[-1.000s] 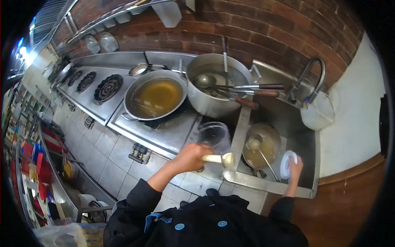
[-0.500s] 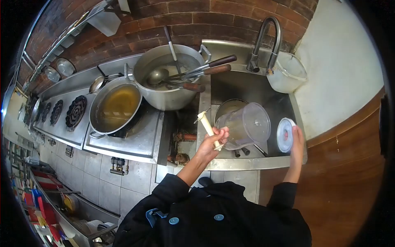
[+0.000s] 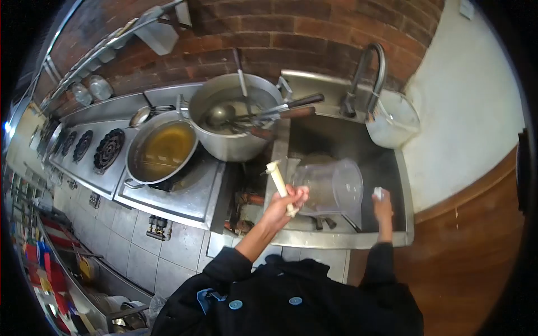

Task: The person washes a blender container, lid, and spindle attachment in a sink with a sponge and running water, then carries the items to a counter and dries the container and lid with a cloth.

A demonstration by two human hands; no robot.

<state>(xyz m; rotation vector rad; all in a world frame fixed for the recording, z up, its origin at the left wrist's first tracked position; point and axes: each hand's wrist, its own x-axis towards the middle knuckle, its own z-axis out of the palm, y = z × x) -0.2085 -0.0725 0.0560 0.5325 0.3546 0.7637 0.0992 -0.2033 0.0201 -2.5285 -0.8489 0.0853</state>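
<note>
Jug point(image 3: 347, 185) at sink point(image 3: 336, 239): left hand point(image 3: 277, 210) closes round handle point(image 3: 277, 178), 9 o'clock; right hand point(image 3: 384, 210), 4 o'clock, pinches white piece point(image 3: 378, 192); steadiness seems needed.

We see moderate light on the steel stove point(image 3: 188, 196), which carries soft glare, and a bright glow point(image 3: 7, 126) at the far left. The sink's basin point(image 3: 322, 133) looks dimmer than its shiny front rim point(image 3: 336, 240). Blur softens the right hand point(image 3: 384, 209) and clear tub point(image 3: 325, 187) for us. The brick wall point(image 3: 252, 28) bends with wide-angle distortion; the corners go black.
</note>
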